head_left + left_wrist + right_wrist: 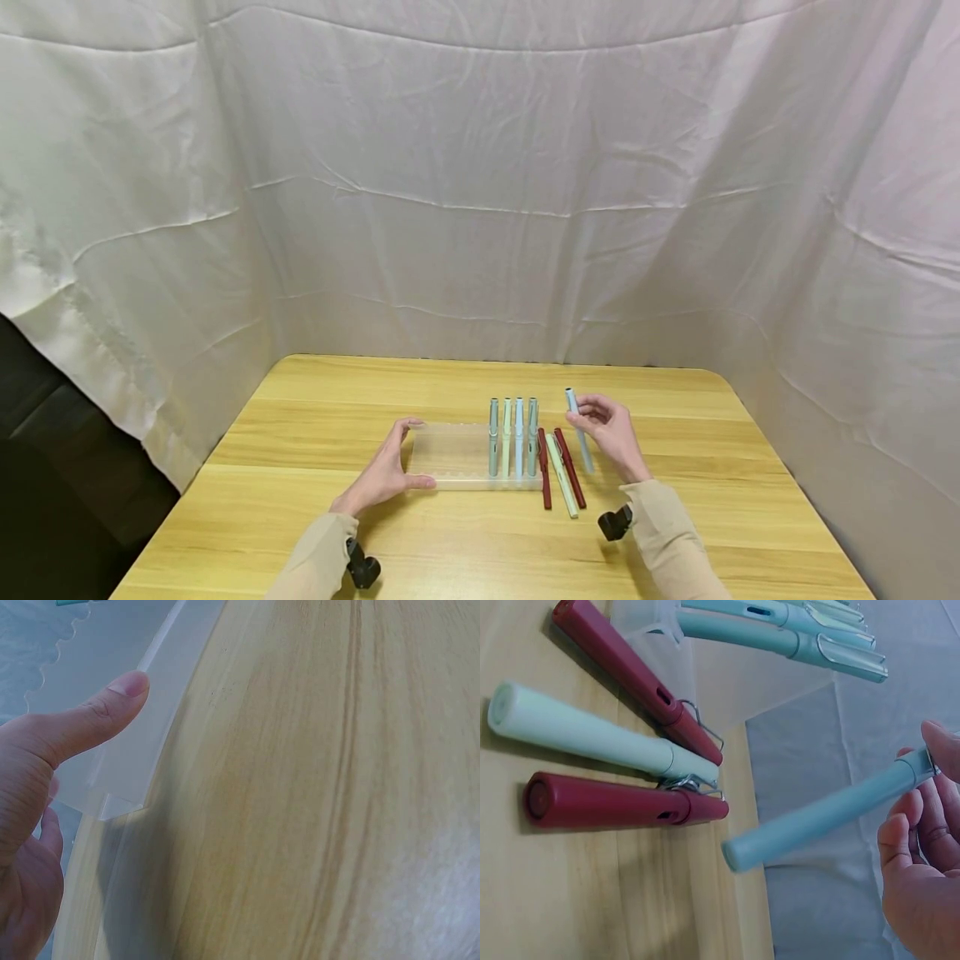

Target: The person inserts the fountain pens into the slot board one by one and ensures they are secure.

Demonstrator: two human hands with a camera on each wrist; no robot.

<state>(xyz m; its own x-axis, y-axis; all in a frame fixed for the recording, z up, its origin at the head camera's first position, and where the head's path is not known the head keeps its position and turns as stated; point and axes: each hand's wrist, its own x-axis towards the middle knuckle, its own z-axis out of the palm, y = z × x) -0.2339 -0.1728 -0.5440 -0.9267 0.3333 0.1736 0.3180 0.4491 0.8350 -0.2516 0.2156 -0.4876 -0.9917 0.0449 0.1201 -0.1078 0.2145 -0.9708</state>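
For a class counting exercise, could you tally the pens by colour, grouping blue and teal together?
Dark red pens: 2
Pale green pens: 2
Blue or teal pens: 4
Total: 8

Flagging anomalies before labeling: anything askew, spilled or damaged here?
Nothing looks spilled or damaged. Slightly askew: two dark red pens and a pale green pen lie loose at uneven angles beside the clear plastic pen holder, whereas its four pens sit in a neat row.
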